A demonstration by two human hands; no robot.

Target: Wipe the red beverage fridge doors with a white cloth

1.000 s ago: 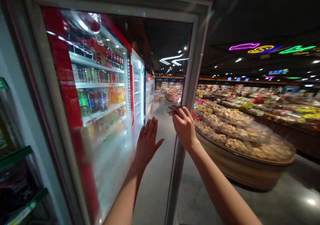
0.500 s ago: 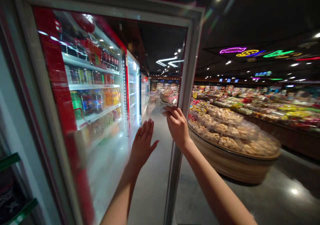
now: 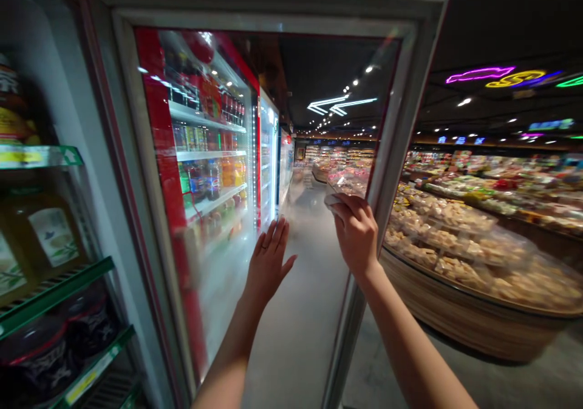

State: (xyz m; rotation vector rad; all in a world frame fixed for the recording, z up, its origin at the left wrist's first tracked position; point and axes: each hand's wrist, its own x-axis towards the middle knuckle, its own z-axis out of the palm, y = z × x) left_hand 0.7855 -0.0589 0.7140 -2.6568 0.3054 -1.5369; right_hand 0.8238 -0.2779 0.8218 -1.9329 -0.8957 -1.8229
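A tall glass door (image 3: 310,312) in a grey frame (image 3: 259,2) stands swung out in front of me, its lower pane fogged. My left hand (image 3: 269,257) lies flat against the glass near the middle, fingers stretched, a ring on one. Near the right side of the frame, my right hand (image 3: 356,230) is closed around a small pale cloth (image 3: 334,199) at the pane. Only an edge of the cloth sticks out past the fingers; whether it is fabric or paper I cannot tell.
Left of the door, an open cooler's green-edged shelves (image 3: 98,272) hold large bottles (image 3: 54,230). Through the glass show a red drinks fridge (image 3: 152,93) and an aisle floor. To the right stands a rounded wooden display stand (image 3: 460,312) with packaged food (image 3: 455,239).
My view has turned left, bringing more of the cooler shelves in. The right hand with the cloth has moved away from the left hand, which stays flat on the glass.
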